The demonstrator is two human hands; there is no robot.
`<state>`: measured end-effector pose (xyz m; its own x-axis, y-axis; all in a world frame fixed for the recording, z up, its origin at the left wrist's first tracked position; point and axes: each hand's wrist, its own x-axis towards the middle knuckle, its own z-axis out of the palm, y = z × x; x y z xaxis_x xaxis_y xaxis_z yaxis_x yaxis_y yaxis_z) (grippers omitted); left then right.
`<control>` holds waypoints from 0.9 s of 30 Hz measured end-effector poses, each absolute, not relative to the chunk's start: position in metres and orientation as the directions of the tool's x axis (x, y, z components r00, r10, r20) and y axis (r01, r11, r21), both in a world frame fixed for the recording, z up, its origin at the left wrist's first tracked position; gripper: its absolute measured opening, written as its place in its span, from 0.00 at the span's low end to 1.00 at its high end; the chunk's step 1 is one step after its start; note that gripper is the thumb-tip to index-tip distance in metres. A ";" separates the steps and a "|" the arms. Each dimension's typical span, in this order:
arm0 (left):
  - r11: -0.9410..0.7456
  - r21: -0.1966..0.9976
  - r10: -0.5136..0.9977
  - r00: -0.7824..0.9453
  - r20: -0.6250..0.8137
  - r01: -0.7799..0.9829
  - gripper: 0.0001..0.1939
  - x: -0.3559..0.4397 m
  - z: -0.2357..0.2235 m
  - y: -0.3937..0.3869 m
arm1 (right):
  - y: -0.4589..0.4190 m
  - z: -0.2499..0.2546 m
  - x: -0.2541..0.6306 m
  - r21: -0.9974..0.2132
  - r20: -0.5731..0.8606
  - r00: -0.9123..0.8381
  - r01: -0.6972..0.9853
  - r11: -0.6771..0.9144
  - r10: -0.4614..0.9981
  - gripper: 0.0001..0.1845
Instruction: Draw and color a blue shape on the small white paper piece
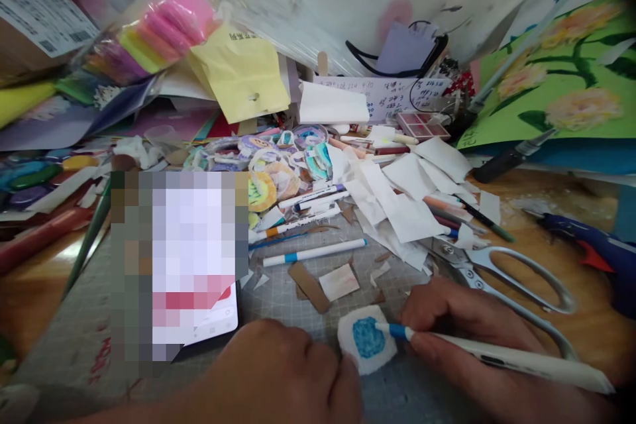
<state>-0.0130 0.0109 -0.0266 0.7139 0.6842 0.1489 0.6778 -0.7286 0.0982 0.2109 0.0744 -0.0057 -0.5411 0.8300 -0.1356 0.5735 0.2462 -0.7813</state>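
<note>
A small white piece of paper with torn-looking edges lies on the grey cutting mat, a rough blue patch of colour at its middle. My left hand is closed, its curled fingers at the paper's lower left edge; the fingertips are hidden. Between the thumb and fingers of my right hand is a white marker pen with a blue band, its tip touching the blue patch. A capped marker with a blue end rests beyond the paper, close to brown and white scraps.
A phone, mostly blurred out, is at left. Scissors lie beyond my right hand, with a blue glue gun farther right. Coloured cutouts, white paper pieces and several pens crowd the back. A wrapped colourful pack sits back left.
</note>
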 end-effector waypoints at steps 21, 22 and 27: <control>-0.736 0.126 0.670 0.742 -0.009 0.666 0.04 -0.011 -0.013 0.013 | 0.069 -0.007 0.203 -0.795 -0.111 -0.515 0.559 0.234 0.850 0.06; -0.728 0.113 0.681 0.733 0.000 0.676 0.04 -0.011 -0.014 0.013 | 0.069 -0.007 0.202 -0.795 -0.113 -0.513 0.560 0.232 0.851 0.06; -0.711 0.101 0.700 0.714 0.002 0.696 0.04 -0.009 -0.017 0.014 | 0.069 -0.007 0.202 -0.807 -0.070 -0.472 0.545 0.228 0.879 0.05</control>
